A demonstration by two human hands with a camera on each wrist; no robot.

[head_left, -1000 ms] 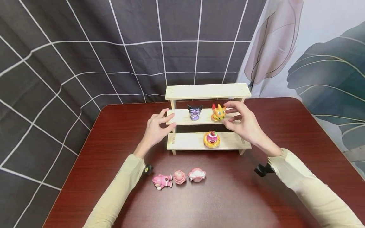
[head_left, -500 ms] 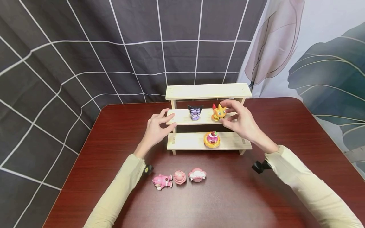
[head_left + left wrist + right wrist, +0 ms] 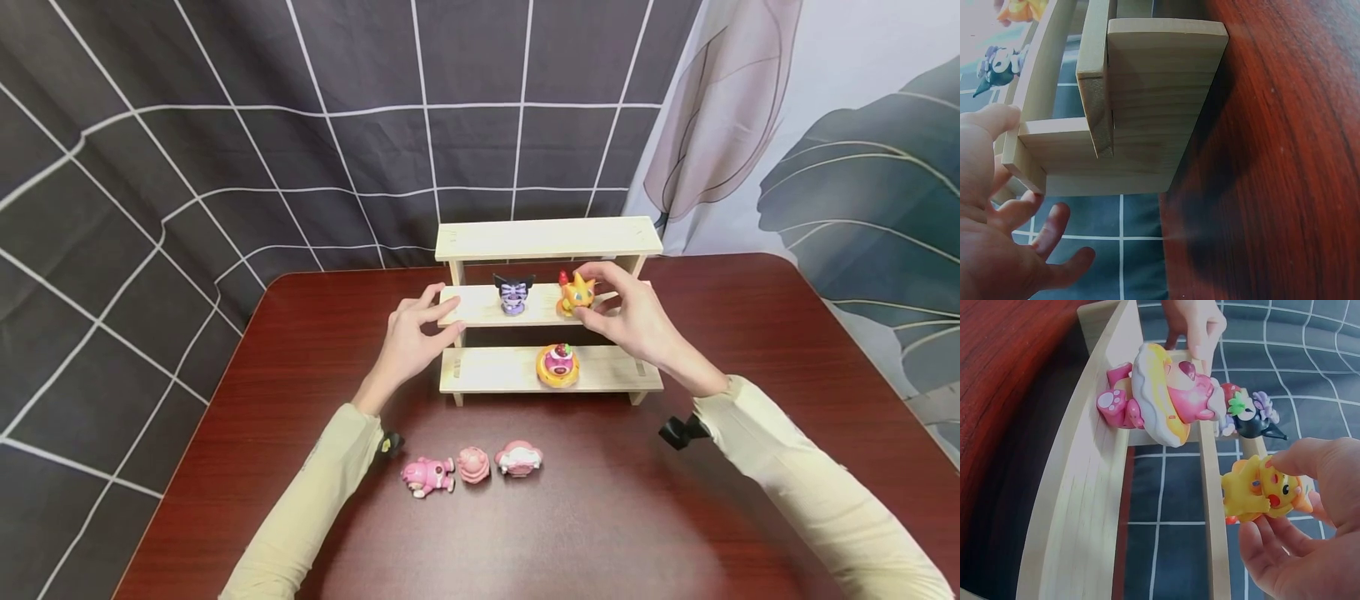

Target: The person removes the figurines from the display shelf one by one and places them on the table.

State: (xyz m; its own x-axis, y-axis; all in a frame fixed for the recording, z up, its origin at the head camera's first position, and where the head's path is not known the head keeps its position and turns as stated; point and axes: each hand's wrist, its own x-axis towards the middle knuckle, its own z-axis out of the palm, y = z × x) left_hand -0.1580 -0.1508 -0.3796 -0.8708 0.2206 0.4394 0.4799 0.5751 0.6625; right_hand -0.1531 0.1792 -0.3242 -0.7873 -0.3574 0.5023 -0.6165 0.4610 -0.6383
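My left hand grips the left end of the middle tier of a pale wooden three-tier display stand, with the thumb and fingers about the plank's end. With thumb and fingers my right hand pinches a small yellow figurine with orange points on its head. That figurine is at the middle tier's right part; its base is partly hidden in the head view. Left of it on the same tier stands a purple figurine with black ears. A pink figurine in a yellow ring sits on the lowest tier.
On the red-brown table in front of the stand lie a pink figurine, a round pink piece and a pink-and-white piece. A dark checked curtain hangs behind.
My right hand has moved slightly left, closer round the yellow figurine, which has turned a little to the right. My left hand has stayed in place.
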